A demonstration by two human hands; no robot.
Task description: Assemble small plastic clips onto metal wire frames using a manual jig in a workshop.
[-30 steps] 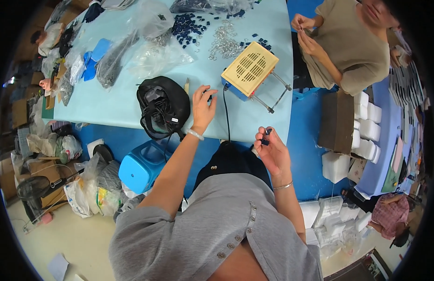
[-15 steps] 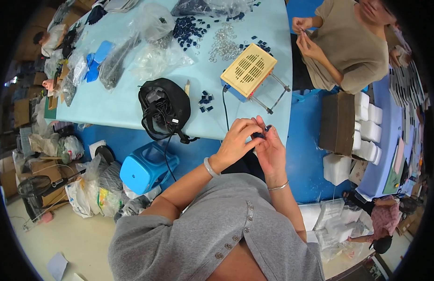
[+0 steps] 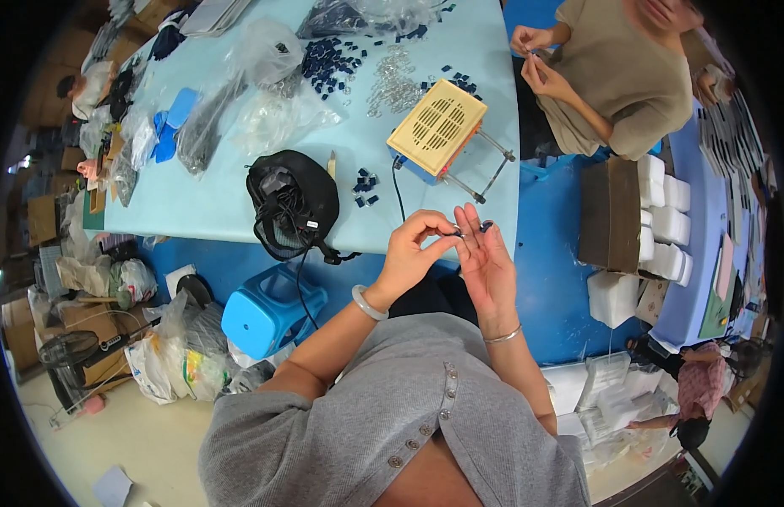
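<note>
Left hand (image 3: 415, 255): pinching small dark piece (image 3: 457, 232) between thumb and forefinger, right beside the right fingers; finer detail too small to read.
Right hand (image 3: 491, 275): palm up, fingers extended, gripping second dark piece (image 3: 486, 226) at thumb tip.
Held pieces: in front of torso, seen against near edge of pale blue tabletop (image 3: 214, 198).
Close by: dark blue bits (image 3: 365, 184) in loose cluster, between black mesh pouch (image 3: 292, 203) and yellow-topped vented box (image 3: 438, 127).

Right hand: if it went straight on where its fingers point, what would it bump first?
Probably the metal bar on the cream box, just ahead of the right hand. Height is hard to judge, so it might pass over instead.
</note>
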